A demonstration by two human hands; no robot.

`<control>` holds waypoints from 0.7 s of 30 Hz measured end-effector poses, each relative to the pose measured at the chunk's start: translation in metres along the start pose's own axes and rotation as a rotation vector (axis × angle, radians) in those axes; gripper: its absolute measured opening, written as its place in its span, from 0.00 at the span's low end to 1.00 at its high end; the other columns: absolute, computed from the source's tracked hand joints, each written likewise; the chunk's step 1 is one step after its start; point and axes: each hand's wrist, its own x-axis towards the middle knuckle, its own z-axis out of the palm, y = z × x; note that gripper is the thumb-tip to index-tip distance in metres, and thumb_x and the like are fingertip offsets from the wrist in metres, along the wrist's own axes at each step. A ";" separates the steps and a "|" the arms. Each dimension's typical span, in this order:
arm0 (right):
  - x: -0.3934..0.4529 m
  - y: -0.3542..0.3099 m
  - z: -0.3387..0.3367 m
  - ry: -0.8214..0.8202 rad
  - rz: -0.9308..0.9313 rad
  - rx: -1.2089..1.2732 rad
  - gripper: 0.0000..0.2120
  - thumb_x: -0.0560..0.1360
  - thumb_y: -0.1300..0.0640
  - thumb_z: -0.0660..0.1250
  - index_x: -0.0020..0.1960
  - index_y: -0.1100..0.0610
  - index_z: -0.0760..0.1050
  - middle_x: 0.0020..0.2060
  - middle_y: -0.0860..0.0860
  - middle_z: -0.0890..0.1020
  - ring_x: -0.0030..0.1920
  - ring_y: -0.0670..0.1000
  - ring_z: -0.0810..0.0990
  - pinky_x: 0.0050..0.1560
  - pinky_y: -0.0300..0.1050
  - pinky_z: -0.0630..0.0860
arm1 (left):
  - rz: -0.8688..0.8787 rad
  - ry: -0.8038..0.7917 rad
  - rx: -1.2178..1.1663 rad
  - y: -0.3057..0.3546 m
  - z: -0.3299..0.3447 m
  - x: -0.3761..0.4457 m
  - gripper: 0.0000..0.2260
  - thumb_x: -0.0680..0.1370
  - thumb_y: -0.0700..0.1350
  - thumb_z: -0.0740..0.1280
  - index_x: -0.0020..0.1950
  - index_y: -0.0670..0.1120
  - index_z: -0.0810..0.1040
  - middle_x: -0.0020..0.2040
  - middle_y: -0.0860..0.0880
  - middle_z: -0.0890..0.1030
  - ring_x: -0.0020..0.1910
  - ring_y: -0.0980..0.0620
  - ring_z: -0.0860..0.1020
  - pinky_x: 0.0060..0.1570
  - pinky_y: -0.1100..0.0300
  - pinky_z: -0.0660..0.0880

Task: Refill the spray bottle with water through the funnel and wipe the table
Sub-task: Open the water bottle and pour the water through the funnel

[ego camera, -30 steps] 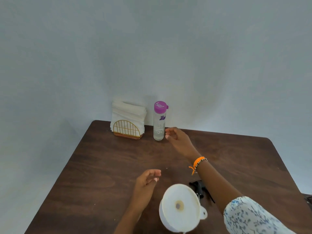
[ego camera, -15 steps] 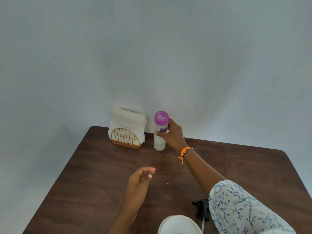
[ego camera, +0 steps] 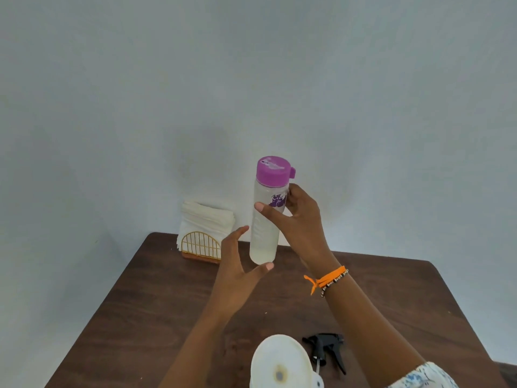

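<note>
The clear water bottle point(ego camera: 264, 228) with its purple cap point(ego camera: 273, 171) is up off the brown table point(ego camera: 145, 303), upright, right hand point(ego camera: 296, 225) wrapped round its middle over a purple print whose lettering is too blurred to read. The left hand point(ego camera: 237, 273) is spread wide beneath its base. Near the front edge sit the white funnel point(ego camera: 279, 362) and, just beside it, the black spray trigger point(ego camera: 326, 348); a napkin holder point(ego camera: 204, 236) stands at the back.
</note>
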 end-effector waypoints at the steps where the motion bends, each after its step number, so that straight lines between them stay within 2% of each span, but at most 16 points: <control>1: -0.003 -0.014 -0.004 0.009 -0.026 0.005 0.19 0.68 0.52 0.74 0.57 0.55 0.75 0.51 0.48 0.83 0.51 0.47 0.81 0.52 0.43 0.78 | 0.034 -0.001 -0.005 0.011 -0.001 -0.001 0.33 0.70 0.47 0.74 0.69 0.58 0.60 0.65 0.61 0.63 0.62 0.64 0.63 0.58 0.71 0.62; 3: -0.008 -0.036 -0.011 0.030 -0.062 0.031 0.15 0.69 0.53 0.74 0.53 0.55 0.77 0.47 0.48 0.83 0.49 0.47 0.81 0.51 0.44 0.79 | 0.074 -0.028 -0.038 0.030 -0.001 -0.003 0.31 0.70 0.49 0.73 0.68 0.58 0.61 0.64 0.61 0.67 0.59 0.66 0.68 0.48 0.80 0.65; 5: -0.015 -0.059 -0.018 0.060 -0.101 0.064 0.14 0.69 0.53 0.73 0.52 0.56 0.77 0.46 0.48 0.84 0.47 0.48 0.82 0.50 0.45 0.79 | 0.126 -0.030 -0.056 0.049 -0.002 -0.009 0.30 0.69 0.51 0.73 0.66 0.60 0.62 0.60 0.62 0.71 0.56 0.68 0.71 0.42 0.79 0.69; 7: -0.021 -0.078 -0.025 0.079 -0.130 0.067 0.14 0.69 0.53 0.73 0.53 0.56 0.78 0.46 0.49 0.84 0.47 0.49 0.82 0.51 0.47 0.80 | 0.176 -0.016 -0.037 0.065 -0.002 -0.016 0.26 0.68 0.52 0.74 0.62 0.59 0.66 0.54 0.64 0.74 0.53 0.65 0.74 0.40 0.77 0.71; 9: -0.026 -0.094 -0.031 0.080 -0.138 0.068 0.18 0.68 0.50 0.74 0.55 0.55 0.76 0.47 0.49 0.84 0.48 0.49 0.82 0.52 0.50 0.80 | 0.222 0.008 -0.015 0.077 0.001 -0.026 0.23 0.68 0.54 0.74 0.58 0.57 0.69 0.51 0.63 0.76 0.51 0.62 0.76 0.40 0.77 0.72; 10: -0.029 -0.101 -0.034 0.080 -0.127 0.075 0.24 0.66 0.47 0.75 0.58 0.53 0.74 0.48 0.48 0.84 0.48 0.49 0.82 0.52 0.50 0.79 | 0.243 0.017 -0.021 0.080 0.002 -0.031 0.22 0.67 0.56 0.73 0.58 0.56 0.70 0.51 0.61 0.77 0.51 0.60 0.77 0.42 0.76 0.73; 12: -0.034 -0.114 -0.038 0.109 -0.106 0.073 0.36 0.62 0.42 0.76 0.64 0.48 0.65 0.53 0.48 0.81 0.51 0.47 0.81 0.52 0.46 0.78 | 0.268 0.036 -0.035 0.085 0.005 -0.039 0.24 0.65 0.58 0.72 0.59 0.54 0.72 0.53 0.56 0.78 0.52 0.57 0.78 0.46 0.71 0.76; 13: -0.037 -0.122 -0.040 0.150 -0.117 0.059 0.39 0.61 0.41 0.76 0.66 0.48 0.61 0.56 0.48 0.78 0.52 0.45 0.79 0.52 0.43 0.78 | 0.273 0.052 -0.028 0.088 0.007 -0.043 0.25 0.65 0.58 0.71 0.59 0.53 0.72 0.54 0.56 0.78 0.51 0.56 0.78 0.47 0.70 0.76; 17: -0.043 -0.150 -0.037 0.384 -0.261 -0.029 0.34 0.62 0.47 0.76 0.59 0.51 0.59 0.53 0.48 0.70 0.47 0.43 0.76 0.42 0.32 0.76 | 0.322 0.125 0.011 0.096 0.011 -0.055 0.21 0.66 0.52 0.75 0.56 0.54 0.71 0.47 0.62 0.76 0.46 0.62 0.76 0.40 0.77 0.73; 19: -0.041 -0.160 -0.034 0.495 -0.315 -0.120 0.32 0.62 0.46 0.78 0.54 0.52 0.61 0.50 0.49 0.69 0.45 0.44 0.74 0.38 0.30 0.74 | 0.331 0.171 0.033 0.099 0.013 -0.059 0.23 0.65 0.53 0.76 0.56 0.53 0.73 0.48 0.61 0.76 0.45 0.59 0.77 0.42 0.74 0.75; 21: -0.038 -0.167 -0.033 0.601 -0.353 -0.234 0.30 0.60 0.44 0.78 0.50 0.54 0.63 0.47 0.50 0.69 0.44 0.48 0.73 0.38 0.34 0.73 | 0.336 0.219 0.050 0.102 0.016 -0.063 0.25 0.64 0.55 0.76 0.57 0.52 0.74 0.50 0.57 0.78 0.46 0.55 0.77 0.46 0.67 0.76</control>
